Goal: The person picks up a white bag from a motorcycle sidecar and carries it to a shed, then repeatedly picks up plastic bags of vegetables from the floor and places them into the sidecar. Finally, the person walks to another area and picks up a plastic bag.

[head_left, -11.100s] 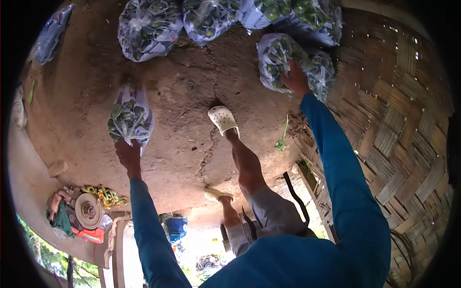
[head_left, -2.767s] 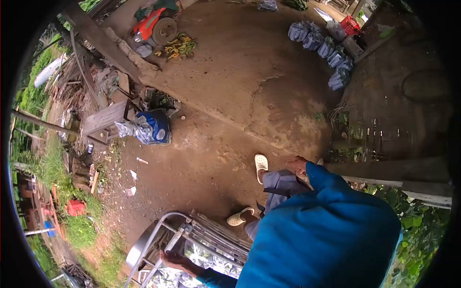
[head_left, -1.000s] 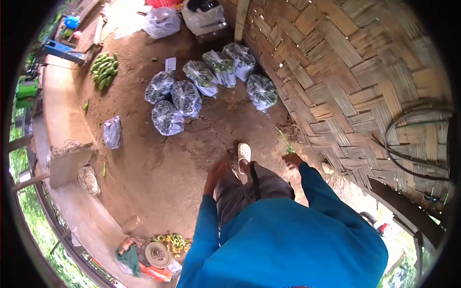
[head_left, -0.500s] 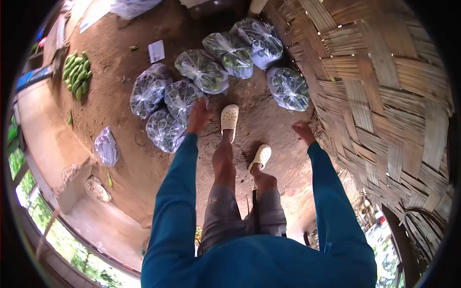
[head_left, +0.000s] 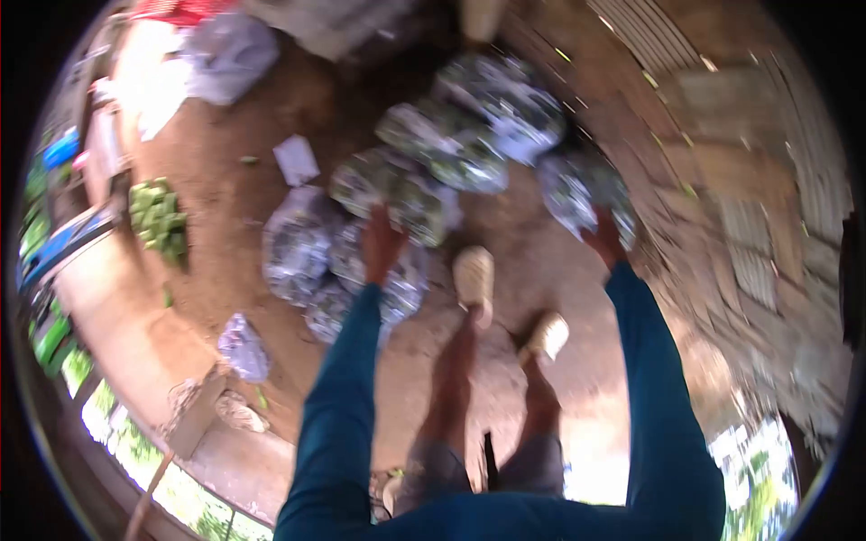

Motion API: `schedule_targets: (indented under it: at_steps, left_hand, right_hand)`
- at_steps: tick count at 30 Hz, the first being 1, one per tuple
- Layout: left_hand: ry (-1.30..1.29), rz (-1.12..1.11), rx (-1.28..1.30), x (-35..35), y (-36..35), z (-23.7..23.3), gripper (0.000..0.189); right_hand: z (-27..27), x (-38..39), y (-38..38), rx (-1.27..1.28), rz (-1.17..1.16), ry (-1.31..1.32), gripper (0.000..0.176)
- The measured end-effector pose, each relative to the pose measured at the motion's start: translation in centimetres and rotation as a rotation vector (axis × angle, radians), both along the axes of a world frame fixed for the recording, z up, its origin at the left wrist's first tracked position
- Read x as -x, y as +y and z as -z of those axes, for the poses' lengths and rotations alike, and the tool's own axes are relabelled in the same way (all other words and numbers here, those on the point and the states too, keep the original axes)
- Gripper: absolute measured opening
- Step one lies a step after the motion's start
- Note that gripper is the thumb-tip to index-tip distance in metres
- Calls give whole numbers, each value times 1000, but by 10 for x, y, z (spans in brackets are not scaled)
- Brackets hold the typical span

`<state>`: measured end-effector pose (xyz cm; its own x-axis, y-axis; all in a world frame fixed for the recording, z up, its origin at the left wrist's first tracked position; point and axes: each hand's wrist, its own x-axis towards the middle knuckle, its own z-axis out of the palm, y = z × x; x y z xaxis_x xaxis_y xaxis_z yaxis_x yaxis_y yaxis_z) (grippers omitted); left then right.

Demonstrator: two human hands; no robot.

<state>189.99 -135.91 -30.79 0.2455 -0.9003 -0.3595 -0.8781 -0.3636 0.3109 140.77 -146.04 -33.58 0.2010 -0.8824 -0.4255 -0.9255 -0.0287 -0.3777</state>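
My left hand, smeared by motion, overlaps a group of clear plastic bags stuffed with something green. Directly around it are a bag above, another bag to its left and a lower bag. My right hand reaches forward over the lower edge of a separate filled bag near the woven wall; its fingers are blurred. Two further bags, one greenish and one more silvery, lie between the hands, farther off.
My feet in pale clogs stand on the dirt floor. A woven wall rises on the right. At left are a heap of long green vegetables, a small plastic bag and a white paper. Whitish sacking lies farther back.
The view has shifted and blurred. My right hand, earlier apart over bare floor, now overlaps the lone right-hand bag. My left hand still overlaps the bag group.
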Motion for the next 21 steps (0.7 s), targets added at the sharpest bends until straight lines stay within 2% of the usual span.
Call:
schedule_targets:
  at_steps: [1,2,3,4,5,6,8,9,10,11,13,16,19,21]
  left_hand:
    - [73,-87,11,1,-1,4,64]
    - [82,-132,96,2,-2,9,55]
    - [199,-164,186,-1,-8,5,42]
    - [330,-324,291,5,-15,-2,31]
    - [355,-325,299,3,-16,1,29]
    - [392,-328,304,0,-18,5,27]
    - [414,-408,31,4,-27,-16,29]
    - [338,-358,66,7,-29,-19,31]
    - [266,-312,90,11,-28,-29,32]
    - [275,-275,24,13,-27,-39,33]
    - [236,-234,50,18,-23,-54,33]
    - [209,-185,78,20,-15,-61,33]
    - [215,-193,89,23,-16,-46,33]
    - [247,-196,110,20,-17,-33,32]
  right_hand:
    - [12,-1,2,230,-85,-113,68]
    - [10,-6,0,175,-29,-94,66]
    - [11,-9,-1,265,-57,-117,58]
    - [31,4,-2,325,-78,-197,49]
    - [27,0,-1,371,-51,-189,39]
    - [25,-3,-3,338,-34,-194,36]
    - [32,-4,0,359,-67,-142,28]
    - [22,-12,-3,348,-42,-135,25]
    - [22,-11,-5,335,-61,-65,27]
    - [23,-11,-6,288,-36,-84,29]
    - [11,-9,-7,245,-17,-101,30]
    - [-2,-1,1,252,-168,-158,35]
    - [-16,-5,0,84,-179,21,43]
    - [22,11,3,164,-207,27,45]
